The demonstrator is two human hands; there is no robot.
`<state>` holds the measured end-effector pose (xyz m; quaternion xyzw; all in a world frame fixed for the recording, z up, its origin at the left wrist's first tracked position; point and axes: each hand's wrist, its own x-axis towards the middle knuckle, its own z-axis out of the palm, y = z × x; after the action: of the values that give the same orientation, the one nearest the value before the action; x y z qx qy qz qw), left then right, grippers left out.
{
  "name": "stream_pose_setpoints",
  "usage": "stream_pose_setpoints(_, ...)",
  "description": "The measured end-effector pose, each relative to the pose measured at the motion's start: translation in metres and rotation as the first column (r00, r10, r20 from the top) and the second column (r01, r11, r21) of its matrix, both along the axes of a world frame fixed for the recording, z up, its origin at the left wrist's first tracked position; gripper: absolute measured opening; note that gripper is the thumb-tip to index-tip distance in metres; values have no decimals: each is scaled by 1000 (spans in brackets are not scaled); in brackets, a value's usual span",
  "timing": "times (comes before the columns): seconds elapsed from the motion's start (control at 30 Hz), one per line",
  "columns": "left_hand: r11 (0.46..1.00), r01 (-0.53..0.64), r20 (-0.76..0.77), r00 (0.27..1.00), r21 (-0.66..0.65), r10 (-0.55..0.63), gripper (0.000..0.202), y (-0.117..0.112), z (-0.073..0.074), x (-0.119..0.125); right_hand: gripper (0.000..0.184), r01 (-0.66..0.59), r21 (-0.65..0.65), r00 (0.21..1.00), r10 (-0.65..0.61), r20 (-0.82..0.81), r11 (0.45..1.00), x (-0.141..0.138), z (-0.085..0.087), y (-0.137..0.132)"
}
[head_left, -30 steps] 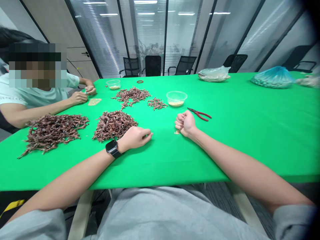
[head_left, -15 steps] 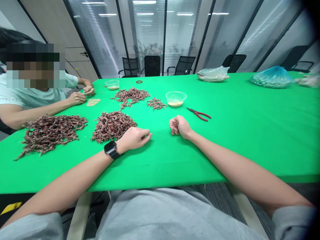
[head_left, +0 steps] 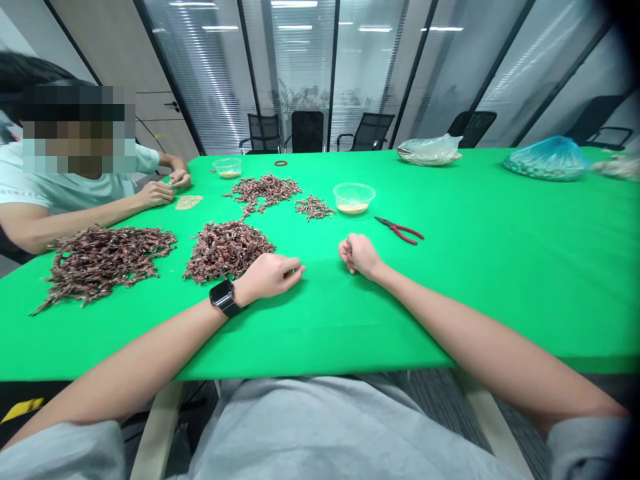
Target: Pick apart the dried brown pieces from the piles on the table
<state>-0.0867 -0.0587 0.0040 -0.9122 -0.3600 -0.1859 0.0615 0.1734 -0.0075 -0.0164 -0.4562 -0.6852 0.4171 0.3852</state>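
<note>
A heap of brown twist-wrapped sweets lies on the green tablecloth, just beside the left hand, which rests palm down with its fingers loosely curled; whether they pinch anything cannot be told. A black smartwatch circles that wrist. The right hand, a closed fist on the cloth, sits well right of the heap, its forearm angled inward.

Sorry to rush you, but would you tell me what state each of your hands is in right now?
Left hand: loosely curled on the table; cannot tell whether it holds anything.
Right hand: closed in a fist; nothing visible in it.
</note>
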Motion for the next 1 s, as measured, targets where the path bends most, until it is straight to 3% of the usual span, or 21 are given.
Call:
stream_pose_setpoints(0.2,999,-45,-139,989,6,45,27,-1,-2,10,49,-2,-58,997,-2,-82,998,-2,0,2)
stream_pose_setpoints(0.33,991,-120,-171,977,54,127,21,10,9,33,49,2,-59,996,-7,-93,998,-3,-2,4)
stream_pose_setpoints(0.5,949,-311,-111,943,48,315,29,53,25,73,50,17,-46,994,-21,-104,999,-3,-4,4)
stream_pose_setpoints(0.67,895,-446,-50,895,-31,444,44,112,16,98,48,2,-91,992,-13,-125,996,-5,-1,3)
stream_pose_setpoints(0.83,875,-480,-77,877,-67,475,41,157,1,99,48,-8,-134,988,-13,-155,991,-6,-1,4)
stream_pose_setpoints(1.0,891,-449,-88,892,-57,444,23,177,5,88,47,-6,-144,987,-17,-158,990,-7,-2,5)
